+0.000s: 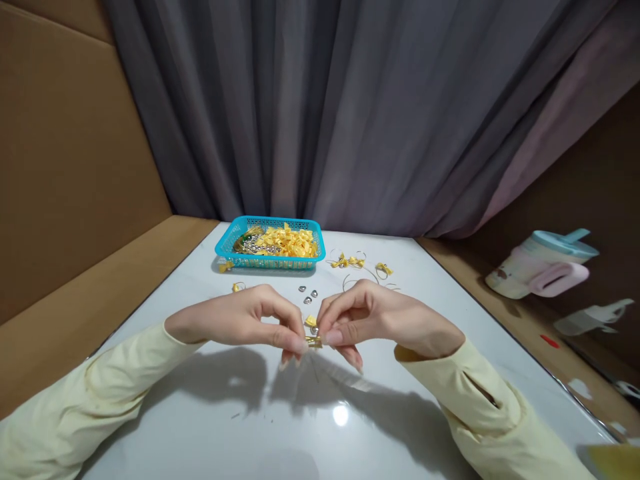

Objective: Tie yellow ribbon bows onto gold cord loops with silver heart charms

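Over the middle of the white table, my left hand (270, 323) pinches the left end of a small gold piece (313, 342) between thumb and index finger. The right end of that piece is pinched by my right hand (357, 320), whose fingertips hide part of it. Just behind the gold piece is a small yellow bow (311, 321) with a silver bead beside it; whether they are attached to it I cannot tell. Farther back lie silver charms (307, 301) on the tabletop. Yellow bows with thin wires (356, 262) rest behind my right hand.
A blue basket (270, 263) of yellow bows, silver pieces and gold strands stands on the white table (210, 433) at the back. Another yellow bow (236, 287) lies in front of it. At the right are a tumbler (517, 267) and a translucent bottle (585, 320). Grey curtains hang behind.
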Tool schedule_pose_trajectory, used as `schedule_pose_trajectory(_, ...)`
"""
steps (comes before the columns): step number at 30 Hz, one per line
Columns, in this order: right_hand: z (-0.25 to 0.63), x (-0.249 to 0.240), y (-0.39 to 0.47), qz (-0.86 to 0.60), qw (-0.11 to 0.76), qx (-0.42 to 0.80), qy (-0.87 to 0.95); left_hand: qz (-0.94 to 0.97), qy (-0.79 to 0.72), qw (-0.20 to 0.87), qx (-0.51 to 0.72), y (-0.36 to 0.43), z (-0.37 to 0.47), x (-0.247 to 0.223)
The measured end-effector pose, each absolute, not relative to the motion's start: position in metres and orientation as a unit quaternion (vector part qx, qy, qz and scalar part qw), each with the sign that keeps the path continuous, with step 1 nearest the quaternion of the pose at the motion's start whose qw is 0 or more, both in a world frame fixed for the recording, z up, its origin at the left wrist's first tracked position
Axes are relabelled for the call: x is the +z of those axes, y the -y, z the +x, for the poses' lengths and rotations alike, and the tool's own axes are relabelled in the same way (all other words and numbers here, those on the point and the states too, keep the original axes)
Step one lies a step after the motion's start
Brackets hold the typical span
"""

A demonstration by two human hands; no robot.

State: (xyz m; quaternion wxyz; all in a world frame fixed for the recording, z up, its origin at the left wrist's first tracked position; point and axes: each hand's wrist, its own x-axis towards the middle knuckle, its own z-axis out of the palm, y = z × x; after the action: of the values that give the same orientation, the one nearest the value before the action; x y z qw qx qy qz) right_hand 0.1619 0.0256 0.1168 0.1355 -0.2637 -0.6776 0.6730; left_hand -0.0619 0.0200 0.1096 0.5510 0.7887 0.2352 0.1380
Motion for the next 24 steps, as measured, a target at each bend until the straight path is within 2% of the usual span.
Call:
schedule_pose_trajectory(9, 0.1627, 0.1181, -0.0234, -0.274, 0.153, 0.653, 0.689, 0.815, -0.308, 0.473, 0.131, -0.0187, -0.0587, 0.1112)
schedule_pose_trajectory(24, 0.1612, 0.1194, -0.0244, -0.278, 0.145, 0.659, 0.684, 0.803, -0.309, 0.493, 0.13, -0.0188, -0.0564, 0.1091)
